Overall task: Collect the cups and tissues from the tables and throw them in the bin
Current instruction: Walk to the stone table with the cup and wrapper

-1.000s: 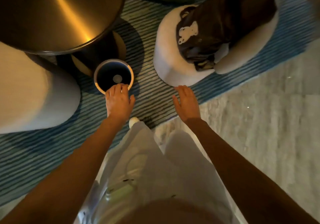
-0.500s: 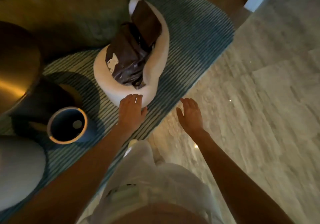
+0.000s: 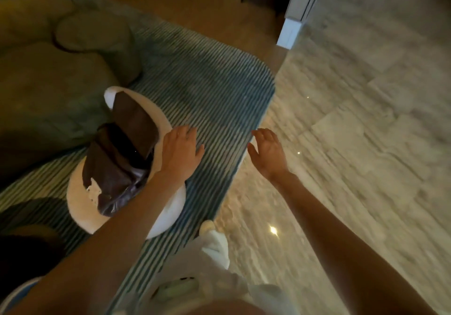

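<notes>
teal striped rug (image 3: 207, 90) sits under a white round pouf (image 3: 168, 214) with a dark brown bag (image 3: 117, 163) on top, marble floor (image 3: 353, 156) off to the right. left hand (image 3: 179, 152) hangs over the pouf's edge, right hand (image 3: 268, 152) over the rug's border, both with fingers loose and holding nothing. bin's pale rim (image 3: 17, 292) just peeks in at the bottom left corner, can't spot any cups or tissues.

teal striped rug (image 3: 207, 90), white pouf (image 3: 80, 207), brown bag (image 3: 117, 158)
</notes>
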`<state>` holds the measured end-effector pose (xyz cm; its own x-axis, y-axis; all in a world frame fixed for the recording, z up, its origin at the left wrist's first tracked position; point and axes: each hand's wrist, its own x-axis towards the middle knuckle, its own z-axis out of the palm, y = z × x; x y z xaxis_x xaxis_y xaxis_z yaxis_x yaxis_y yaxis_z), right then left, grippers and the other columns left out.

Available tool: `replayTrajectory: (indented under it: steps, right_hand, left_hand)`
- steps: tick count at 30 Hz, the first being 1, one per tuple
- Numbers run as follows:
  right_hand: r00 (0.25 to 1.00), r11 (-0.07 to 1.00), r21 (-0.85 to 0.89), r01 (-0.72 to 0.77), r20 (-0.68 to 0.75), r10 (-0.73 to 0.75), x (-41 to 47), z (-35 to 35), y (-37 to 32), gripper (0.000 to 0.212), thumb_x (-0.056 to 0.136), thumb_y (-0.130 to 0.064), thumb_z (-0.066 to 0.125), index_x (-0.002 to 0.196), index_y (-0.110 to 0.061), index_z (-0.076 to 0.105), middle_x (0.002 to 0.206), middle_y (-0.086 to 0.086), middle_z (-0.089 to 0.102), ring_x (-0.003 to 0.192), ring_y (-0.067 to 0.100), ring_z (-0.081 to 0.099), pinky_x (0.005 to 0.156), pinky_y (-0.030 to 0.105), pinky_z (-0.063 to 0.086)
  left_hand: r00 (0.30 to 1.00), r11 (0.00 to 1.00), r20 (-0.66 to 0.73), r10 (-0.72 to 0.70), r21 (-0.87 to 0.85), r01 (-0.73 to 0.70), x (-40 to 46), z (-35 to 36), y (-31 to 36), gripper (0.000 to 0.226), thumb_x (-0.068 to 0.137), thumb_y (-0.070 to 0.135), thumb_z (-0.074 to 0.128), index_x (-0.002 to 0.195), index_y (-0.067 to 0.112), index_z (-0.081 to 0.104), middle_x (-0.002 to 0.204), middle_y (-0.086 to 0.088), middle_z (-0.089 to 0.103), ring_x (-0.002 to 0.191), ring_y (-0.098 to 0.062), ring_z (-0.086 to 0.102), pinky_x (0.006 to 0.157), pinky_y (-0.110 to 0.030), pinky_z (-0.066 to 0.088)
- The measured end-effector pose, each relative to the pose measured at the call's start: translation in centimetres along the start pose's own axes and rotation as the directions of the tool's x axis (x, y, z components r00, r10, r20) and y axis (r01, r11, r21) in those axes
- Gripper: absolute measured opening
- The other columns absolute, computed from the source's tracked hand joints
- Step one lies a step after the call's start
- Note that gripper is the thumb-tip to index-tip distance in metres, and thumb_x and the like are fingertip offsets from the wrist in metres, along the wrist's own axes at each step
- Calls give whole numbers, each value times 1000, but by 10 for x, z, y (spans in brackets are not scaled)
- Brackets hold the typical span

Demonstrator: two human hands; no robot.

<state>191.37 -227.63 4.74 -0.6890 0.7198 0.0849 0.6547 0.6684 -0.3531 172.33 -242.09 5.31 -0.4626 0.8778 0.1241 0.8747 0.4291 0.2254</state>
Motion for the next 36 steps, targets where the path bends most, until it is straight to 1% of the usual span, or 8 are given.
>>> replayTrajectory:
  steps: [6,10,15,21,25,29,33,36]
  right_hand:
    - [996,999,53,-1,-84,6,113,-13,18,40,95,-23,55,128,-1,53,126,18,57,122,36,48,108,44,36]
    - [998,998,54,-22,-51,25,181,-11,41,41,95,-25,54,129,-2,52,126,18,57,122,35,48,106,43,36]
    - [1000,998,54,-15,-10,15,289,2,75,44,95,-26,53,133,-3,49,130,18,54,124,35,46,107,45,37]
    - [997,995,89,46,59,-52,462,13,95,44,95,-21,53,134,-1,48,131,20,52,125,36,45,108,47,36]
    - [979,978,101,182,72,-190,578,19,94,42,92,-15,55,128,6,52,124,24,56,118,40,51,105,47,38]
    - [959,957,138,257,90,-270,676,31,77,41,90,-18,52,123,7,55,116,25,59,108,39,56,99,45,43]
    - [936,934,181,310,116,-333,770,57,63,42,89,-20,54,122,6,56,115,24,59,106,39,57,96,45,47]
    - [933,934,192,301,143,-330,849,77,46,48,91,-29,47,122,5,56,116,23,59,109,38,55,98,44,45]
  left_hand:
    - [999,999,16,44,30,-44,124,-2,-10,49,91,35,53,130,6,51,131,-15,52,122,-32,46,102,-44,37]
    - [996,997,49,70,14,-71,201,4,-19,50,93,35,50,133,5,47,137,-16,48,127,-33,42,108,-45,33]
    - [996,1000,88,26,4,-26,307,27,-38,52,94,36,49,136,6,44,141,-16,43,131,-32,38,110,-44,30]
    - [992,996,89,-87,33,84,454,41,-70,51,93,34,51,133,3,47,134,-19,50,124,-35,45,105,-46,36]
    - [981,983,75,-181,28,179,533,44,-95,48,91,33,54,128,3,52,125,-20,55,117,-36,50,99,-47,41]
    - [943,947,82,-322,44,319,595,43,-124,51,91,35,54,130,3,51,130,-21,53,120,-37,48,102,-48,39]
    - [920,926,111,-375,86,367,666,46,-166,52,92,37,51,133,4,48,135,-19,50,126,-34,44,104,-47,38]
    - [918,919,80,-389,104,380,731,43,-208,53,95,38,48,136,7,44,141,-16,44,131,-32,39,107,-44,34]
